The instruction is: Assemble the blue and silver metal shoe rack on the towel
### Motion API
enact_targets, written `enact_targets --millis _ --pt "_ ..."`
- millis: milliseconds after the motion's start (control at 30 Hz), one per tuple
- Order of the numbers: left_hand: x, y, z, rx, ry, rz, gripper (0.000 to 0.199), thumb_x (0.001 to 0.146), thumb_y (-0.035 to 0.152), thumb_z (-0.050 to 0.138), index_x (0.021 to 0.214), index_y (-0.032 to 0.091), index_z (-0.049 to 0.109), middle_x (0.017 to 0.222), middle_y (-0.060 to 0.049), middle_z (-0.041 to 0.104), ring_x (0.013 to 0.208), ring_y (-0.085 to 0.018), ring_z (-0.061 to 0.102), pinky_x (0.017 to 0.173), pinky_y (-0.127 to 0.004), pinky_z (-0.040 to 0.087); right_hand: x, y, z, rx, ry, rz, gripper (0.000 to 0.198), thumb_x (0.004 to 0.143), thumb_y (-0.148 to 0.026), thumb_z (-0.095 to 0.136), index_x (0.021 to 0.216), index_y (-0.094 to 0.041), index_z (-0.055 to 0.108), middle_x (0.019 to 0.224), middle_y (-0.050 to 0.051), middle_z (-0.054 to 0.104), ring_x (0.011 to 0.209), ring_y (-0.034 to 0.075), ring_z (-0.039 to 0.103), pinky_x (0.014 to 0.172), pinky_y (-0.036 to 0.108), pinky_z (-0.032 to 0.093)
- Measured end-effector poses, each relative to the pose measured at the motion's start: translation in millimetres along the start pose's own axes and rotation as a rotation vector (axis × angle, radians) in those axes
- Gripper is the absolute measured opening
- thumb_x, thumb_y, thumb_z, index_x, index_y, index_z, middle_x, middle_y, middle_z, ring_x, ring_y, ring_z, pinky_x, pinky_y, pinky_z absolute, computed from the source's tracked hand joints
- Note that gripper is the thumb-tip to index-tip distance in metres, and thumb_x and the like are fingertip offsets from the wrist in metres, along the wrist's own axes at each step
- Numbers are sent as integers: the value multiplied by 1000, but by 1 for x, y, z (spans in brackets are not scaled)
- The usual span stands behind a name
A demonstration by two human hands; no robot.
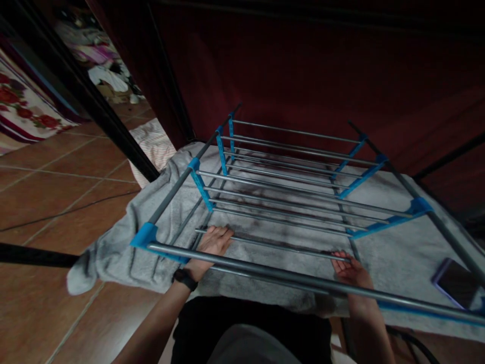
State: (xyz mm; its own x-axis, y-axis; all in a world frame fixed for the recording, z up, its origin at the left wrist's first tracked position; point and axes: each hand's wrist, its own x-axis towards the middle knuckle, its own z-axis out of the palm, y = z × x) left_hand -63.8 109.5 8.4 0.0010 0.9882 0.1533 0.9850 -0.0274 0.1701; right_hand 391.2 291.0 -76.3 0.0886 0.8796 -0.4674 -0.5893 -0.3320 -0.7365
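Thin grey metal rod (280, 246), near front edge of fuzzy grey blanket (147, 197), in open bay of blue-jointed grey metal rack (265, 269), left hand (215, 241) curled over it, right hand (353, 271) pinching right end

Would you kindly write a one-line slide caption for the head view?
Left hand and right hand hold a metal rod at a blue-jointed rack on a gray blanket.

Left grip (214, 241) and right grip (350, 270) curled
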Motion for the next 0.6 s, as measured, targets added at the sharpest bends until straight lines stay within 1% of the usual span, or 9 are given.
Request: enact_targets --millis 67,133,267,400,600 --pt "-1 4 -3 5 5 17 27 101 36 43 108 21 65 103 -6 69 100 -23 60 93 -40 40 1 -4 -2 -5 61 67 10 75 -15 61 79 -23 64 80 0 70 78 15 71 77 32 62" --pt "-1 5 -3 33 -12 19 30 101 38 40 103 22 65 99 -5 68 97 -23 59 92 -39 39 2 -8 -3 -5 89 119 11 74 -14 61 80 -23 64 78 0 69 76 15 70 81 34 62" --pt "0 3 2 111 -54 56 31 103 34 36 103 22 64 98 -5 66 96 -21 58 90 -38 38 3 -11 -4 -3 115 127 13 73 -14 58 80 -24 64 79 2 68 77 16 70 86 37 62" --pt "0 0 8 119 -64 70 30 103 28 35 106 21 64 102 -5 65 99 -20 57 93 -38 37 2 -10 -2 -2 140 154 16 72 -12 56 80 -23 65 81 3 69 79 16 70 86 37 61" --pt "1 -3 15 79 -62 39 35 103 33 33 118 21 62 108 -7 66 103 -22 58 95 -39 38 0 -9 3 -51 131 116 14 74 -13 58 79 -24 64 83 2 70 80 16 70 88 38 61"
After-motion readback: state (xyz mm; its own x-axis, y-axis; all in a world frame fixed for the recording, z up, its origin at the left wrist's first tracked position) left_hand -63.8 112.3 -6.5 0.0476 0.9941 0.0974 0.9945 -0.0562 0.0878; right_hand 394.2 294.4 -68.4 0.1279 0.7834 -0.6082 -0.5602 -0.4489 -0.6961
